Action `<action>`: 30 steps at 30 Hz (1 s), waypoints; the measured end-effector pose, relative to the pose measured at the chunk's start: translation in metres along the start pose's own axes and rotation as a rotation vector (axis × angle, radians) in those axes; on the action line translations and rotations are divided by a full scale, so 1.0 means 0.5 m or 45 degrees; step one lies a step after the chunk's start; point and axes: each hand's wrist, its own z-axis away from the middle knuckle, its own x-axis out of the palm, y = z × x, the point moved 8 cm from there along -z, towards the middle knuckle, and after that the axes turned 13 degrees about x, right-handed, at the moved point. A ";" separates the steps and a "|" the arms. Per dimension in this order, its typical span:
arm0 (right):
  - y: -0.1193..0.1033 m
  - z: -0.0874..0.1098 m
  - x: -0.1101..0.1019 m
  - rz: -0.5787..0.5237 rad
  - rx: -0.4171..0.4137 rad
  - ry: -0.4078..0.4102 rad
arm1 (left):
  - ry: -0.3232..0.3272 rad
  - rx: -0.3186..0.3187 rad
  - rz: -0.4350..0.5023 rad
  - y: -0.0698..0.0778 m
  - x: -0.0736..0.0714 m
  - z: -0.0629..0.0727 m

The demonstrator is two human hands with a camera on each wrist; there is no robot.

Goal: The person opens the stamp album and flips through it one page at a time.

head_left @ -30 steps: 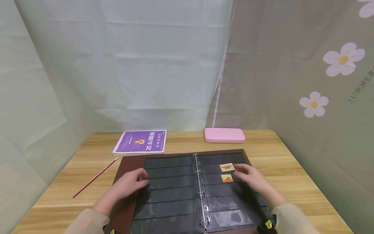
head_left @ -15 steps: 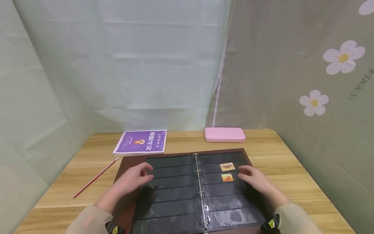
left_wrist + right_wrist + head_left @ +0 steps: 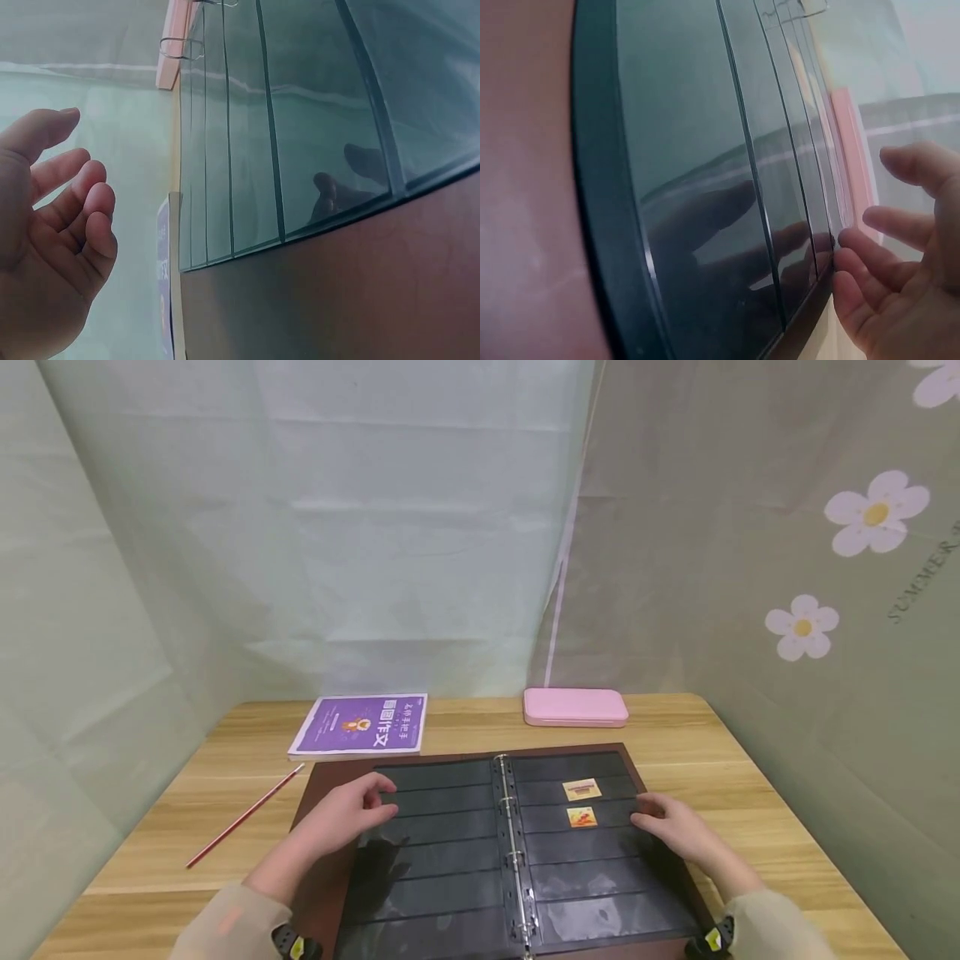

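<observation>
An open stamp album point(image 3: 442, 860) with black pocket pages and metal rings point(image 3: 515, 860) lies in front of me. Two small stamps sit on its right page: a pale one point(image 3: 582, 789) above an orange-yellow one point(image 3: 582, 817). Over the outer part of the left page hovers my left hand point(image 3: 341, 814), its fingers loosely bent and holding nothing. My right hand point(image 3: 678, 828) is at the right page's outer edge, to the right of the stamps. In the right wrist view its relaxed fingers point(image 3: 874, 259) are near the album's edge; whether they touch it I cannot tell.
Behind the album, a purple book point(image 3: 360, 724) lies at the back left and a pink pencil case point(image 3: 575, 707) at the back right. A thin red stick, perhaps a pencil point(image 3: 245, 815), rests on the wooden table point(image 3: 150, 860) to the left. Cloth hangs around the table.
My right hand has moved away from the stamps to the right, toward the page's outer edge. The left hand has shifted slightly rightward and up. Both stamps stay in place.
</observation>
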 end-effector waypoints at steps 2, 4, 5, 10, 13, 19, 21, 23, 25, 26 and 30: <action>0.005 0.000 -0.002 0.006 0.009 0.005 | -0.003 -0.002 0.006 0.000 0.001 -0.001; 0.008 -0.001 -0.004 0.011 0.016 0.010 | -0.006 -0.011 0.013 -0.001 0.003 -0.001; 0.011 -0.002 -0.004 0.012 0.026 0.012 | -0.006 -0.016 0.014 -0.002 0.003 -0.001; 0.013 -0.004 -0.005 0.014 0.052 0.015 | -0.005 -0.025 0.013 -0.004 0.005 -0.001; 0.012 -0.004 -0.006 0.000 0.062 0.012 | 0.002 -0.024 0.011 -0.005 0.005 0.000; 0.006 -0.001 -0.009 -0.095 0.055 -0.002 | 0.000 -0.020 0.021 -0.006 0.009 -0.001; 0.006 0.001 -0.013 -0.137 0.052 0.004 | 0.001 -0.027 0.027 -0.006 0.010 -0.002; 0.008 0.002 -0.017 -0.185 0.058 0.006 | -0.001 -0.031 0.030 -0.007 0.011 -0.003; 0.011 0.002 -0.019 -0.226 0.067 0.002 | -0.001 -0.036 0.027 -0.008 0.012 -0.003; 0.012 0.001 -0.021 -0.238 0.068 -0.003 | 0.000 -0.039 0.027 -0.008 0.012 -0.003; 0.019 0.000 -0.021 -0.357 0.099 -0.052 | 0.001 -0.042 0.022 -0.008 0.014 -0.002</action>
